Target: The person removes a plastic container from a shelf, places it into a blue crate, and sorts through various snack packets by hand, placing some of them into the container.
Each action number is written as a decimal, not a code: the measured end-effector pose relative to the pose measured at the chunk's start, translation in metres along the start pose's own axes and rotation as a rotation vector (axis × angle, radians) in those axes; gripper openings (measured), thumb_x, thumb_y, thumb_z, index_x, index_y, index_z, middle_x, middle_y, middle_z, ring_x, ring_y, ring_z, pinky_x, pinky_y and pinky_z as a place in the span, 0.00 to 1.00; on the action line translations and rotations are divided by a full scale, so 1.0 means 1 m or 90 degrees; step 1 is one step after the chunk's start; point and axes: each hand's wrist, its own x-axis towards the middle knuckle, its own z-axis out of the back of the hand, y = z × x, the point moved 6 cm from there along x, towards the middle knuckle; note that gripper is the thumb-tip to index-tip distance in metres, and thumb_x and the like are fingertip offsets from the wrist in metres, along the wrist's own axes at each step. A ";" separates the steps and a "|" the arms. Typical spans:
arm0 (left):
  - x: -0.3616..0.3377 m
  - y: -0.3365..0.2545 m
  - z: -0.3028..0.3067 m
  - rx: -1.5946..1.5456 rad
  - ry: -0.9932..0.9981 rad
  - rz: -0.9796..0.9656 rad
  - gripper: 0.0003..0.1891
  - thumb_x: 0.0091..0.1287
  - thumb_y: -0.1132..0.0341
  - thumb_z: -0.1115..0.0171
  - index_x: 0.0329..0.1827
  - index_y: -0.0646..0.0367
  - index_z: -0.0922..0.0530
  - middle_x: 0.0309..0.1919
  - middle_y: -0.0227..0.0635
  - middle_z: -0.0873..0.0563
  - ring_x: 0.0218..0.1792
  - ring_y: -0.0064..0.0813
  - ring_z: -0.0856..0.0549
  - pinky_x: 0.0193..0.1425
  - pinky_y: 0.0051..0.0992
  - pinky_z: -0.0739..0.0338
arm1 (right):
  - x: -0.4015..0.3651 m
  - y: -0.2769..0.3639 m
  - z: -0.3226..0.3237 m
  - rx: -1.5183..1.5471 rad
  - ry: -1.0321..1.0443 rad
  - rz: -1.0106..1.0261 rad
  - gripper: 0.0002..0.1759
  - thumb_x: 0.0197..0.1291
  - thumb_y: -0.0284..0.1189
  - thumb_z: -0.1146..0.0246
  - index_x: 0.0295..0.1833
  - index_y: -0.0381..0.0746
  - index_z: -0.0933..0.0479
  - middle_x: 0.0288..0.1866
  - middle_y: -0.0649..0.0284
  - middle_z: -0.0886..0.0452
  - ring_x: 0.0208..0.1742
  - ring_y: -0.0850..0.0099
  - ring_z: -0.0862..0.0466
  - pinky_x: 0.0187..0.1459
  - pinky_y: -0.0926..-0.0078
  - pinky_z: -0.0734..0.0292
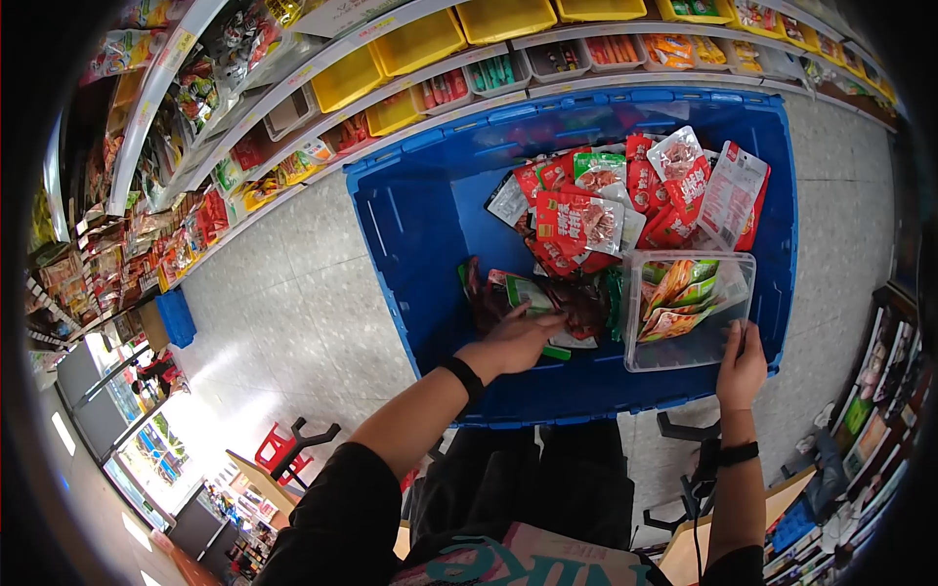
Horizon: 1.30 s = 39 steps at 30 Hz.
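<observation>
My right hand (743, 363) grips the near right corner of a clear plastic box (718, 342), tilted over the right side of a blue crate (415, 220). Inside that box lie several green and orange snack packets (676, 293). Down in the crate, my left hand (525, 337) reaches over dark red snack packets (584, 305) with its fingers apart, touching or just above them; the fingertips are partly hard to make out. Red and white snack packets (581, 223) are heaped at the crate's far side.
Shelves with yellow bins (422, 44) and bagged snacks curve along the far and left sides. A small blue container (176, 317) stands on the grey tiled floor (283, 303) at left. Behind it, toward the bright doorway, is a red stool (278, 451). More shelving stands at right.
</observation>
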 end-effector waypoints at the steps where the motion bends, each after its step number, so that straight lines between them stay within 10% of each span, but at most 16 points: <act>1: 0.000 -0.007 -0.008 0.028 0.021 0.002 0.29 0.69 0.75 0.50 0.76 0.57 0.32 0.80 0.34 0.36 0.77 0.33 0.32 0.84 0.49 0.49 | 0.000 0.000 0.000 0.005 -0.002 -0.005 0.15 0.79 0.37 0.47 0.47 0.37 0.22 0.36 0.54 0.12 0.35 0.53 0.13 0.35 0.61 0.20; 22: -0.007 0.004 0.019 -0.109 0.074 0.174 0.24 0.71 0.65 0.41 0.70 0.53 0.26 0.75 0.39 0.32 0.76 0.43 0.32 0.79 0.42 0.37 | 0.000 0.002 0.001 0.005 0.003 0.012 0.15 0.79 0.37 0.48 0.47 0.37 0.22 0.37 0.55 0.12 0.35 0.54 0.13 0.36 0.61 0.20; 24: -0.003 0.034 0.024 -0.043 -0.144 0.240 0.31 0.69 0.62 0.39 0.76 0.49 0.32 0.76 0.52 0.37 0.76 0.53 0.36 0.76 0.49 0.36 | 0.000 0.001 0.001 0.009 0.002 0.003 0.15 0.79 0.37 0.48 0.47 0.37 0.22 0.37 0.55 0.12 0.35 0.54 0.13 0.36 0.61 0.20; 28: -0.002 0.077 0.028 0.109 -0.200 0.497 0.38 0.69 0.58 0.39 0.82 0.47 0.42 0.78 0.67 0.46 0.79 0.63 0.44 0.77 0.52 0.39 | 0.000 0.000 0.001 0.012 0.005 -0.002 0.15 0.79 0.37 0.48 0.48 0.38 0.22 0.37 0.55 0.12 0.36 0.55 0.13 0.36 0.61 0.20; 30: -0.002 0.095 0.015 -0.134 -0.095 0.576 0.44 0.69 0.52 0.40 0.85 0.51 0.52 0.78 0.74 0.56 0.80 0.70 0.53 0.81 0.52 0.48 | 0.000 -0.002 0.000 0.013 0.003 0.000 0.15 0.79 0.37 0.48 0.48 0.38 0.22 0.37 0.56 0.12 0.36 0.55 0.13 0.36 0.61 0.20; 39: 0.023 0.057 0.005 -0.137 -0.020 0.457 0.55 0.69 0.43 0.40 0.85 0.56 0.68 0.82 0.62 0.58 0.79 0.75 0.60 0.83 0.57 0.54 | 0.000 0.002 0.002 0.006 0.000 0.007 0.15 0.79 0.37 0.47 0.48 0.37 0.22 0.37 0.56 0.12 0.35 0.55 0.13 0.36 0.62 0.20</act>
